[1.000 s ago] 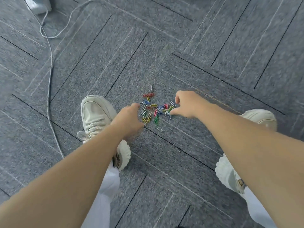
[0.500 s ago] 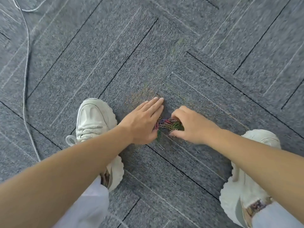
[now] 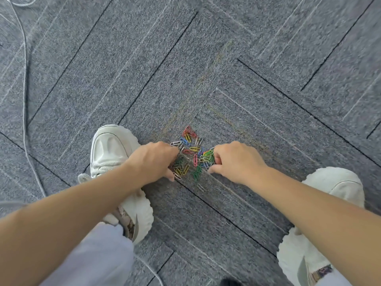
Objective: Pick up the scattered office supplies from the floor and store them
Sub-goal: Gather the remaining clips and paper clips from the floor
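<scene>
Clips (image 3: 193, 156) of many colours, heaped loosely on the floor (image 3: 268, 120) just below centre frame, with a stray clip (image 3: 201, 187) lying apart just under the heap. Left hand (image 3: 152, 162) at the heap's left edge, fingers curled down into the clips, thumb low against them. Right hand (image 3: 237, 162) at the right edge, fingers and thumb curled round a green and yellow clump. Probably the gathering step, with most of the heap still flat on the carpet. Best to rake both sides inward into one tight mound, then scoop from beneath with cupped palms rather than pinch singly. Thin wire, likely to snag in the pile or slip between fingers. Worth sweeping in the stray clip and the red ones at the top before lifting. Shoes (image 3: 111, 149) to lower left and lower right of the heap, a cord (image 3: 24, 100) along the far left. No box, cup or tray anywhere in view, so no telling where to store them.
</scene>
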{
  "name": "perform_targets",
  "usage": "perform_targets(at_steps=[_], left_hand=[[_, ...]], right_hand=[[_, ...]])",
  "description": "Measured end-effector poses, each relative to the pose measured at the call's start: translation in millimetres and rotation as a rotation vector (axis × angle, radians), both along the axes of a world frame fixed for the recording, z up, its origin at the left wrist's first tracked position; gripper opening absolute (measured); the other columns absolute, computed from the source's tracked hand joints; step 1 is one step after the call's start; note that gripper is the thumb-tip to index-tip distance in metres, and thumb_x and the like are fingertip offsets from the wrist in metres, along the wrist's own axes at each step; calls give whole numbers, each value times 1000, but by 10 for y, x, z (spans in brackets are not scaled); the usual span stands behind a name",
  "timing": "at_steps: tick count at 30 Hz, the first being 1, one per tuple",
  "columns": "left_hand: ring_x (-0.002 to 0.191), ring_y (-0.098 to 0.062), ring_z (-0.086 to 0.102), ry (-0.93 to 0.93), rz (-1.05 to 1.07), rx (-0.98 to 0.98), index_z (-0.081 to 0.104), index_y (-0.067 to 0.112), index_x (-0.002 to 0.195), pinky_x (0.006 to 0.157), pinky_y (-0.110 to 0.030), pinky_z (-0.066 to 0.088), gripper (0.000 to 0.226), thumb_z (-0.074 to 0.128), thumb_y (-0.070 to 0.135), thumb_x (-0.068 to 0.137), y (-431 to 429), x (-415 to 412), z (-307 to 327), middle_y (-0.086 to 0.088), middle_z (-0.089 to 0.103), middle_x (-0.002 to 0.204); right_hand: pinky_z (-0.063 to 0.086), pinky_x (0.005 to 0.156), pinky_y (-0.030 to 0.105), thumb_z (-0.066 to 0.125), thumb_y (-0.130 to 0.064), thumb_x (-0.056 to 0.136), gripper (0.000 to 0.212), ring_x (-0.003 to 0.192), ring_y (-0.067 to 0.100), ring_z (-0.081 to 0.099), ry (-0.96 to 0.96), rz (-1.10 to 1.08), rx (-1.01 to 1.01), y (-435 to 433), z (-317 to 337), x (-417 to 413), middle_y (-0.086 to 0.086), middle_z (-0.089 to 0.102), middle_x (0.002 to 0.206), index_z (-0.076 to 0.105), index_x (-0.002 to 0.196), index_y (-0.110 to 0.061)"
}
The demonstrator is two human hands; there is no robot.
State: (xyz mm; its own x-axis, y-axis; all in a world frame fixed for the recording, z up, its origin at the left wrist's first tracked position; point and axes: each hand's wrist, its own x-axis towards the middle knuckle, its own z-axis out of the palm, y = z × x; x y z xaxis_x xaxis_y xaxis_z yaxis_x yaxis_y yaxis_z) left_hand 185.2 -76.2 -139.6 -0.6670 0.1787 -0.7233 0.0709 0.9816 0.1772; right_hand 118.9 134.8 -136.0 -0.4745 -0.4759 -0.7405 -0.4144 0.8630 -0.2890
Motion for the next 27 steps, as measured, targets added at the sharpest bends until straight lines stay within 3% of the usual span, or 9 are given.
perform_targets(at_steps=[5, 8, 10, 12, 15, 19, 24, 27], left_hand=[[78, -15, 58, 95, 303, 189, 56, 20, 95, 72, -28, 48, 50, 76, 58, 68, -142, -212, 18, 8, 58, 85], [89, -16, 57, 199, 432, 231, 53, 20, 120, 85, -32, 50, 62, 77, 53, 74, -148, -232, 58, 4, 56, 103], [97, -17, 57, 177, 459, 236, 44, 21, 139, 92, -31, 49, 67, 76, 37, 82, -118, -216, 93, 1, 51, 116], [97, -15, 56, 106, 424, 250, 32, 23, 150, 95, -27, 46, 78, 74, 24, 84, -33, -165, 125, 1, 44, 126], [103, -19, 56, 31, 331, 296, 20, 23, 156, 96, -27, 44, 89, 73, 20, 84, 150, -61, 116, -2, 42, 128], [111, -30, 52, 64, 236, 365, 37, 14, 146, 101, -36, 41, 72, 70, 21, 83, 276, 101, 35, -9, 44, 122], [125, -35, 35, 281, 146, 207, 23, 19, 152, 109, -48, 35, 84, 68, 43, 85, 275, 216, 29, -13, 32, 141], [145, -39, 3, 288, -51, 122, 5, 34, 155, 116, -55, 21, 87, 59, 45, 88, 427, 286, 34, -10, 1, 160]], right_hand=[[51, 65, 26, 69, -52, 84, 31, 73, 11, 61, -90, -73, -155, -93, 32, -256, -7, 61, 79, 55, 83, -24], [54, 73, 32, 66, -30, 92, 15, 81, 15, 61, 15, -197, -302, -202, 23, -391, -6, 58, 91, 56, 97, -19], [51, 79, 35, 60, -17, 92, 19, 90, 19, 57, 61, -202, -277, -275, 12, -406, -1, 52, 104, 54, 110, -18], [45, 78, 34, 55, -8, 90, 27, 94, 21, 52, 59, -144, -225, -329, -2, -347, 3, 49, 111, 52, 115, -16], [45, 87, 35, 51, -4, 88, 34, 105, 21, 48, -6, -65, -228, -308, 30, -199, 3, 51, 114, 55, 120, -16], [46, 96, 29, 44, 5, 87, 44, 108, 15, 54, -115, -107, -298, -101, 158, -156, -2, 59, 117, 62, 122, -15], [36, 79, 24, 49, -3, 91, 26, 93, 17, 55, 148, -361, -302, 348, 151, -249, -2, 59, 101, 65, 106, -17], [42, 85, 34, 53, -17, 94, 21, 106, 28, 53, 255, -285, -169, 520, 58, -142, 7, 54, 108, 60, 114, -15]])
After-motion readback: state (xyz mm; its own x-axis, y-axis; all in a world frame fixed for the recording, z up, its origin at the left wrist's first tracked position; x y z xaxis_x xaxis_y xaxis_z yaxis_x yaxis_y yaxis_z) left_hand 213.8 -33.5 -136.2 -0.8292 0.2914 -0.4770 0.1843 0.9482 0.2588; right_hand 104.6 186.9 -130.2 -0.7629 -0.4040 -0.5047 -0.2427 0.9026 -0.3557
